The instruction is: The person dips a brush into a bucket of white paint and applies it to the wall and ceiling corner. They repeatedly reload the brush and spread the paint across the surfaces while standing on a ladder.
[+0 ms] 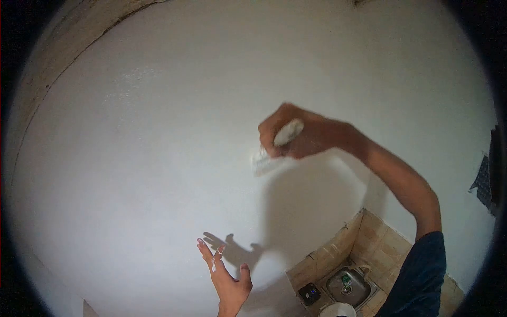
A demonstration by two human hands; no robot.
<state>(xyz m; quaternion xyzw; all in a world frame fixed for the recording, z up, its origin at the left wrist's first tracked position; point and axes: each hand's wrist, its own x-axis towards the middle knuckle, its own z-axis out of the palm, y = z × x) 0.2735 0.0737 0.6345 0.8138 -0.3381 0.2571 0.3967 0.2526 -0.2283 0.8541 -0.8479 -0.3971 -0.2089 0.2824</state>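
Note:
My right hand (pixel 296 132) is closed around the pale handle of a paintbrush (pixel 289 132). The white bristle end points down and left, right at the white wall (pixel 158 174). My left hand (pixel 227 280) is raised lower down in front of the wall, fingers spread, holding nothing. White paint is smeared on its fingers. Both hands cast shadows on the wall. A patch of glossy, wet-looking specks shows on the wall at the upper left.
Below right, a metal sink (pixel 351 285) sits in a tiled corner (pixel 377 238). A black object (pixel 309 293) lies beside it, and a white round container (pixel 338 310) stands in front. A dark torn-edged piece (pixel 483 182) is at the far right wall. A rough brown edge (pixel 79 45) borders the upper left.

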